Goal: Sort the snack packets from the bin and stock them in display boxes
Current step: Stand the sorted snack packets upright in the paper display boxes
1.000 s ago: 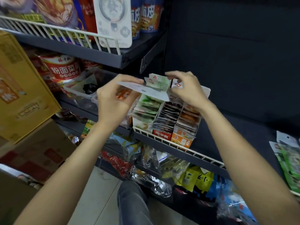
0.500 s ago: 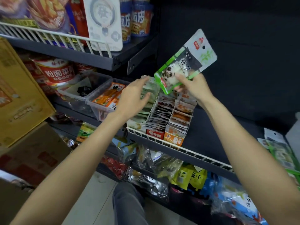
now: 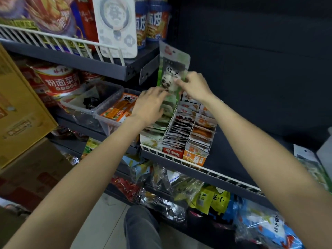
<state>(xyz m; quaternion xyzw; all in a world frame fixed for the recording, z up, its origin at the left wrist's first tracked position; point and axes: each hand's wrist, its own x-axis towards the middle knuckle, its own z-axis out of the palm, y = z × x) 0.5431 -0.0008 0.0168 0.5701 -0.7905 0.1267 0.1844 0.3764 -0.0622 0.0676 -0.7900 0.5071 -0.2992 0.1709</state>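
1. Snack packets fill a three-lane display box (image 3: 179, 141) that sits on the dark middle shelf (image 3: 233, 159), just behind its white wire rail (image 3: 197, 168). The left lane holds green packets, the centre lane dark ones, the right lane orange ones.
2. Yellow carton (image 3: 18, 112) stands at nine o'clock of the display box, well apart, at the frame's left edge.
3. Upper shelf (image 3: 89, 63) at eleven o'clock carries noodle tubs and a pale card, behind its own wire rail.
4. Two clear plastic bins (image 3: 100, 112) sit at nine o'clock, just beside the display box; the nearer one holds orange packets, the farther one dark items I cannot identify.
5. Green panda packet (image 3: 173, 69) stands nearly upright at twelve o'clock, above the back of the left lane.
6. Right hand (image 3: 195, 86) pinches the panda packet at its lower right edge, fingers curled round it.
7. Left hand (image 3: 150, 106) reaches into the left lane, fingers extended onto the green packets and touching the panda packet's bottom edge; whether it grasps anything cannot be told.
8. Loose bagged snacks (image 3: 179, 191) lie on the lower shelf at six o'clock.
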